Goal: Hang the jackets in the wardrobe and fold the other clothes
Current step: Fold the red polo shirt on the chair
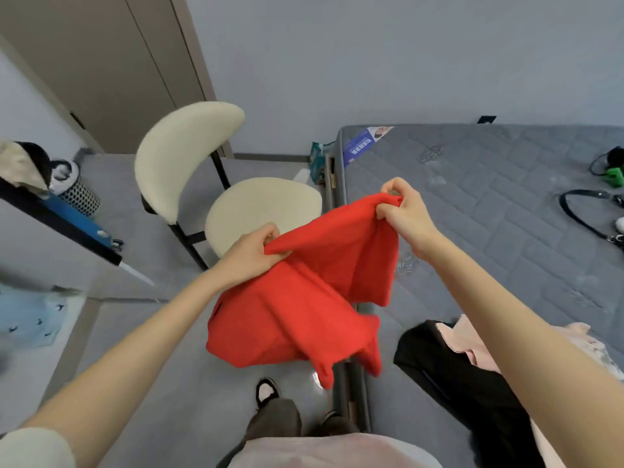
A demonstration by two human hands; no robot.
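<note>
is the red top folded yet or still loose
Loose, not folded. The red top hangs bunched in mid-air, with the left hand and right hand each gripping its upper edge.

A fold of the red garment point(297, 315) swallows the lower fingers of my left hand point(251, 253). The cloth also hides the near rim of the chair seat point(260, 204). At 4 o'clock my right forearm point(506, 315) covers part of the black garment point(456, 366). At 3 o'clock the frame edge cuts off a black strap point(580, 214) and a green object point(613, 175). The print on the mattress label point(359, 146) is too small to read. The blue cloth point(30, 319) at 9 o'clock is blurred.
</note>
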